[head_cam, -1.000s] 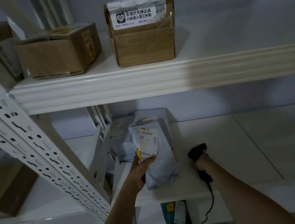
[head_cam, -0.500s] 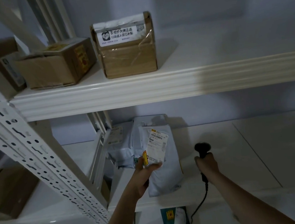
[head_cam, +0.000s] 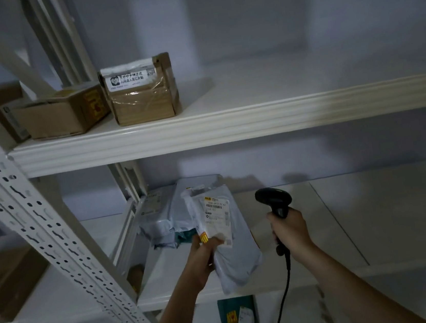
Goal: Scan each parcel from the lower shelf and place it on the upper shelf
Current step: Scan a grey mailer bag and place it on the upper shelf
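Perforated white uprights of the rack slant down the left side, with a brown carton low behind them on a neighbouring shelf. On the upper shelf stand two cardboard boxes just beside each other: a flat one and, to its right, a taller taped one with a white printed label. Below, at the back left of the lower shelf, grey mailer bags lie in a loose pile. The left hand holds a grey parcel lifted above the lower shelf's front edge, its white barcode label facing up; the fingers are closed on the parcel's near left edge, thumb pressed on the label. To the right, the right hand has its fingers wrapped tight round the handle of a black scanner, whose head sits near the parcel, apart from it. Its cable hangs down past the shelf front. A dark green parcel lies on the level beneath.
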The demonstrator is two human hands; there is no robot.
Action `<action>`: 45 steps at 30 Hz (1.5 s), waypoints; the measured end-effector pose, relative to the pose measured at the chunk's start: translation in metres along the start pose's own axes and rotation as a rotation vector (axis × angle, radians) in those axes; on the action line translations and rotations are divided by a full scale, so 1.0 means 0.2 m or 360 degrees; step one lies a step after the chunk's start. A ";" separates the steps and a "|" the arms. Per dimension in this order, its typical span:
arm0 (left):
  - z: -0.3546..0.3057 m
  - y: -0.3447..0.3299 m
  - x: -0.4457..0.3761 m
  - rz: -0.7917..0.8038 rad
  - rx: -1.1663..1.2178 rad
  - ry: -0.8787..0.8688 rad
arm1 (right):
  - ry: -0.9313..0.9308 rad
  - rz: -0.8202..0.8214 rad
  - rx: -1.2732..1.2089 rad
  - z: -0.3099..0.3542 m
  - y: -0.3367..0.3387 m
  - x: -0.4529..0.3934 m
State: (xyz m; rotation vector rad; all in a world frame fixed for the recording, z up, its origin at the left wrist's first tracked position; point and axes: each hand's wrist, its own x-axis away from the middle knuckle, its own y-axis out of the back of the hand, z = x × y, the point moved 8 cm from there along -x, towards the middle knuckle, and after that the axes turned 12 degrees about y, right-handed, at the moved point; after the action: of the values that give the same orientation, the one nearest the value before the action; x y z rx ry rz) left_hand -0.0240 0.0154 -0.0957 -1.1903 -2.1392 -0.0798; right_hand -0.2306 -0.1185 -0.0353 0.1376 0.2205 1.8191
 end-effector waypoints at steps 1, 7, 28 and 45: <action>0.00 -0.02 0.01 0.0032 0.0003 -0.0010 | 0.0012 0.0008 -0.0020 0.02 0.01 0.03; 0.03 -0.11 0.11 0.0190 -0.0052 -0.0027 | 0.0002 0.0014 -0.0073 0.15 0.05 0.25; 0.15 -0.29 0.44 0.0220 -0.0216 -0.0208 | -0.0017 0.0066 -0.0143 0.19 0.05 0.65; 0.25 -0.43 0.37 0.0234 -0.0230 -0.0161 | -0.0020 0.0142 -0.0146 0.13 0.11 0.60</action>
State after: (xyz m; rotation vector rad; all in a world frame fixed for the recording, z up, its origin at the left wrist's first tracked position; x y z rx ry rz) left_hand -0.1425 0.0381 -0.0677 -1.4601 -2.1552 -0.1127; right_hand -0.2763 -0.0057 -0.0071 0.0954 0.1232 1.9133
